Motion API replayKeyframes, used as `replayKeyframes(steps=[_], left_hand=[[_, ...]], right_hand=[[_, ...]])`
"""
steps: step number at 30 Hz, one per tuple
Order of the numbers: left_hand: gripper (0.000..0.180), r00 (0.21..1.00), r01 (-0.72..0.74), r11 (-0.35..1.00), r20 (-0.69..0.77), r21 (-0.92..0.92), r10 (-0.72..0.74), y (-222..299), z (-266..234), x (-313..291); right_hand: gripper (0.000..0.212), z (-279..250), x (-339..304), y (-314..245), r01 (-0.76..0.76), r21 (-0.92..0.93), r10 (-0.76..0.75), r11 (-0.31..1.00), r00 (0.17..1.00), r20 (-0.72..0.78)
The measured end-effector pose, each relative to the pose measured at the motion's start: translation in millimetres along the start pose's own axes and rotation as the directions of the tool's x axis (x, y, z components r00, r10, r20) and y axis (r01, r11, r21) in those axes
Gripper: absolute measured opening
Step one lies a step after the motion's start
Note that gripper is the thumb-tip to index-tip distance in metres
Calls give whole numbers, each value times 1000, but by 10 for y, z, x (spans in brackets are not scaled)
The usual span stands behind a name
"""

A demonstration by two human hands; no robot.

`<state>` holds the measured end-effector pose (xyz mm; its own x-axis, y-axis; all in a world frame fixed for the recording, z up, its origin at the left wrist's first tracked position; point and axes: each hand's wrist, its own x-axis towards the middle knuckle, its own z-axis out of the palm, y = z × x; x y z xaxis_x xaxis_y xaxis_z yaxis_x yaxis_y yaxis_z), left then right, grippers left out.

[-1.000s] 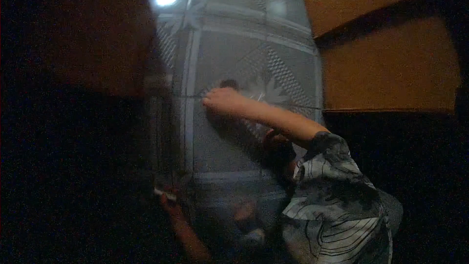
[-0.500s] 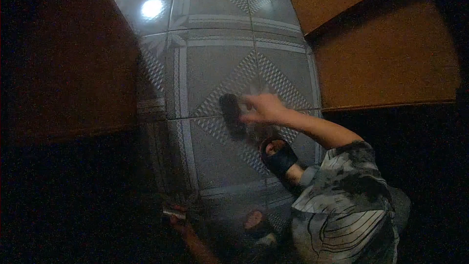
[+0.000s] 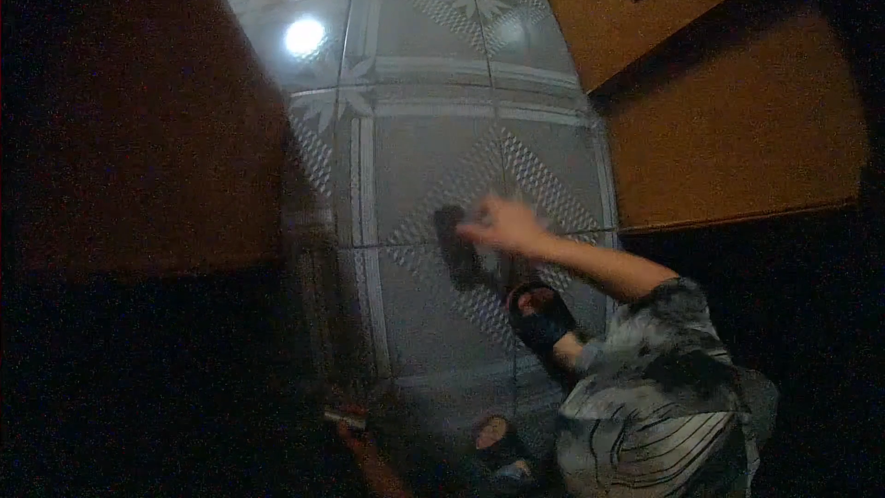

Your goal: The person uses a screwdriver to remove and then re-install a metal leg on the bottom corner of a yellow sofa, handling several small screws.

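Note:
My right hand (image 3: 510,226) reaches in from the right, low over the floor tiles. Its fingers are bent around the side of a dark oblong thing (image 3: 457,247) that looks like a brush head; motion blur hides its exact kind. Down at the lower left, in deep shadow, my left hand (image 3: 352,434) is closed on a small thing with a pale, shiny band (image 3: 345,419). The rest of that thing is lost in the dark. Just below my right forearm is my foot in a dark open-toed sandal (image 3: 542,315).
Patterned grey tiles (image 3: 433,152) run away from me, with a bright light reflection at the far left. Brown wooden panels (image 3: 728,143) stand along the right; a dark reddish surface (image 3: 147,129) rises on the left. My other foot (image 3: 493,432) is near the bottom.
The whole view has shifted, so floor, hands and feet sit lower and slightly farther right. My right hand and the dark oblong thing keep nearly the same place on the tiles.

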<state>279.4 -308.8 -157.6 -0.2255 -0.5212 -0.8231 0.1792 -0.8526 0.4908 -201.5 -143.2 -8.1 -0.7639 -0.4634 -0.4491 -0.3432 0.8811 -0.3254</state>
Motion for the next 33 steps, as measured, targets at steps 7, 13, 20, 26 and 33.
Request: replayKeyframes(steps=[7, 13, 20, 26, 33], left_hand=[[49, 993, -27, 959, -101, 281, 58, -6, 268, -20], [50, 948, 71, 484, -210, 872, 239, 161, 1035, -220], [51, 961, 43, -102, -13, 994, 275, 475, 2572, -1069], [76, 949, -298, -102, 306, 949, 75, 779, 4080, -2706], [59, 948, 114, 184, -52, 976, -314, 1521, 5814, -4306]], right_hand=[[37, 220, 251, -74, 182, -19, -175, 983, 966, 189], [29, -728, 443, -580, 578, -113, -444, 808, 724, 528], [34, -1866, -504, -150, 145, 321, -136, 936, 990, -49], [28, -2343, -2098, 638, -569, 700, 633, 432, 744, 214], [31, -3765, -2554, 64, -624, 482, 536, 616, 780, 324]])
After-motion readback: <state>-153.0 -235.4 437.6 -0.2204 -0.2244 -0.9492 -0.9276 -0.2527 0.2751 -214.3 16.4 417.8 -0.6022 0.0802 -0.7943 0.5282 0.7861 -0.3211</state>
